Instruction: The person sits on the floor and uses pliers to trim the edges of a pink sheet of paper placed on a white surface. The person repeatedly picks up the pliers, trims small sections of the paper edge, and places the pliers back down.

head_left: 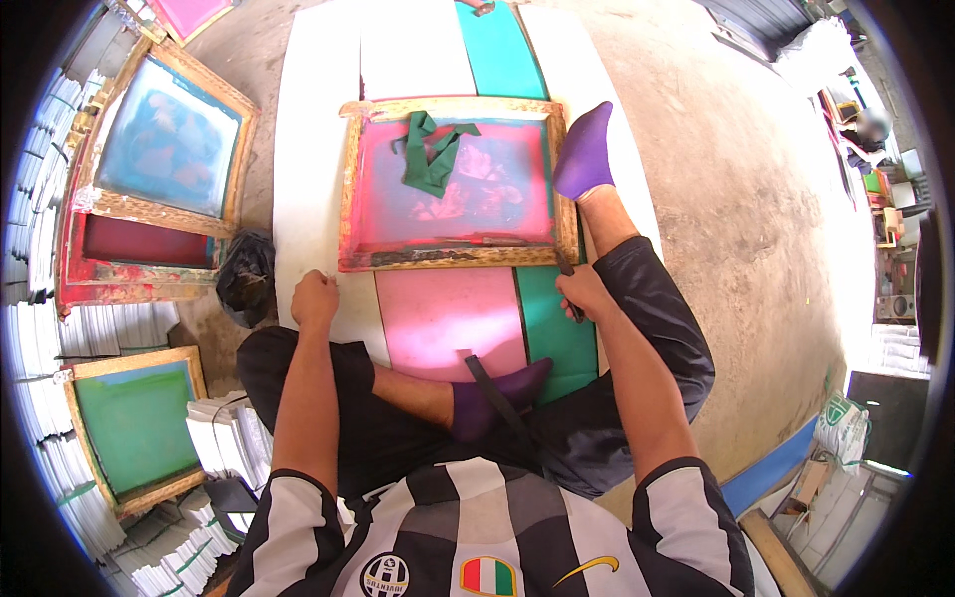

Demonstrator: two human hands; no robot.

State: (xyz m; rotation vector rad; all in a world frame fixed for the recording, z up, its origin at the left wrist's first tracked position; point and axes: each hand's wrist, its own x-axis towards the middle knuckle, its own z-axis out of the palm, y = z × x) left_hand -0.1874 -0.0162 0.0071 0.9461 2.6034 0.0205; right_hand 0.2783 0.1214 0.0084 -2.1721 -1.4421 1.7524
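Note:
A wooden screen-printing frame [460, 257] with pink-edged, bluish mesh lies flat before me. A crumpled green cloth strip [430, 159] rests on its mesh. My right hand [589, 290] is closed round a slim dark tool [576, 310] beside the frame's near right corner; its exact kind is unclear. Left of the near left corner, apart from the frame, my left hand [316, 298] is curled closed, and its fingers hide whatever it may hold. One foot in a purple sock [585, 154] stretches along the frame's right side, seemingly against it. A dark strap [494, 390] lies over my other foot.
White, pink and green panels [448, 313] lie beneath the frame. More screen frames [239, 149] lean at the left, among stacks of white paper [227, 433] and a black plastic bag [246, 279]. Another person's hand [482, 8] shows at the far edge. Concrete floor [736, 229] extends rightward.

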